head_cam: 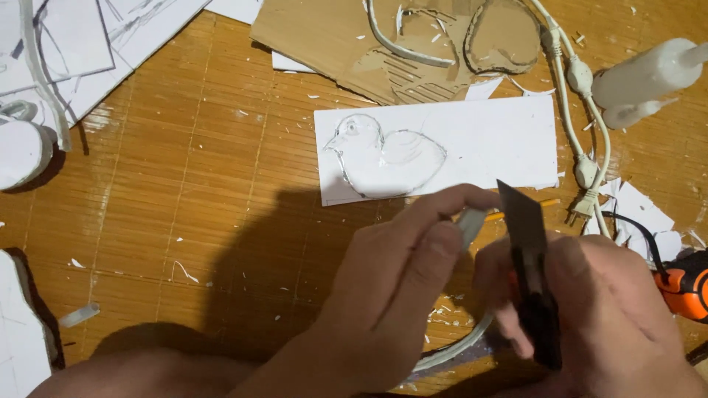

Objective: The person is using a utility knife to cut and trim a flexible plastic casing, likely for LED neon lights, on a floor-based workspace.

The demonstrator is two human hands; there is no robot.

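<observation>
Black knife blade [521, 214] points up, away, gripped in right hand [590, 309]; left hand [398, 287] pinches one white strip [470, 225].

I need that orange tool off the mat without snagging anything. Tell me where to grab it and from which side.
Take the orange tool by its orange-and-black body, coming from above and the right edge. Only its left end shows, lying flat beside the right hand, and a black cable curves off its upper left end toward the paper scraps, so that side looks likelier to snag.

Single view from my head, looking steeply down, close over my hands [413, 295], bamboo mat [184, 184] filling frame.
</observation>
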